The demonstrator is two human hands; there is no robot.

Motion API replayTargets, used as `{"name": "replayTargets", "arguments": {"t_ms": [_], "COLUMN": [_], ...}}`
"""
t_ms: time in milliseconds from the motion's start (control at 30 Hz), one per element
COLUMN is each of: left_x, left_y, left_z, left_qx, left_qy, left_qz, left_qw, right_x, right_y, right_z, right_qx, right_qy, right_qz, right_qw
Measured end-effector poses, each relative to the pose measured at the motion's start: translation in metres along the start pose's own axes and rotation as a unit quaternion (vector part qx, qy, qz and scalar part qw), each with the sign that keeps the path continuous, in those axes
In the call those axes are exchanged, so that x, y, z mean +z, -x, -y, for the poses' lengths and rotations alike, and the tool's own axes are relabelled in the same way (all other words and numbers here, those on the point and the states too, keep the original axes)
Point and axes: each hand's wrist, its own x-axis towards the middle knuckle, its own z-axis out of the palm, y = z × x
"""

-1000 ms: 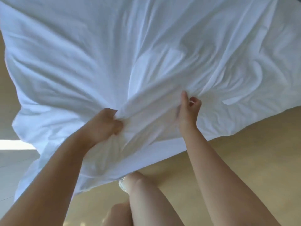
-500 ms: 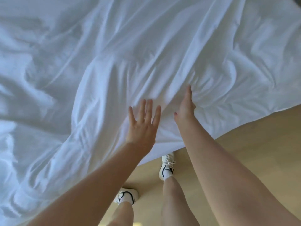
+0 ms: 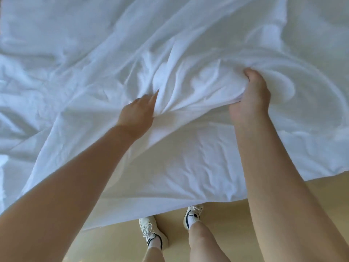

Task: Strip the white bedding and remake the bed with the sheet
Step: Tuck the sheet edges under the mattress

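Head view. White sheet (image 3: 94, 63) fills the upper two thirds of the frame, heavily creased. Its loose edge runs diagonally from lower left up to the right edge, above the tan floor (image 3: 117, 242).

My right hand (image 3: 249, 99), right of centre, grips a thick bunch of the sheet, with the thumb over the top and the fingers curled under the fold.

My left hand (image 3: 137, 114), centre frame, is blurred. One finger lies straight along the cloth and the rest are buried in a fold where the creases gather. I cannot tell whether they have closed on it.

At bottom centre are my two white sneakers, the left sneaker (image 3: 149, 231) and the right sneaker (image 3: 192, 214), standing on the floor just under the sheet's edge.
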Motion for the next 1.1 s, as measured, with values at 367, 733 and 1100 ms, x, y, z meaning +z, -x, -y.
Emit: {"name": "replayTargets", "arguments": {"t_ms": [367, 733, 1100], "left_x": [0.036, 0.021, -0.051], "left_y": [0.073, 0.036, 0.077], "left_z": [-0.121, -0.108, -0.034], "left_qx": [-0.068, -0.083, -0.038], "left_qy": [0.111, 0.019, 0.041], "left_qz": [0.126, 0.019, 0.042], "left_qw": [0.983, 0.996, 0.998], "right_x": [-0.095, -0.148, -0.018], "right_y": [0.060, 0.080, 0.134], "right_z": [0.055, 0.051, -0.063], "right_qx": [0.036, 0.166, 0.175], "right_qy": [-0.003, -0.136, 0.108], "right_qz": [-0.111, 0.019, 0.248], "right_qw": [0.993, 0.977, 0.947]}}
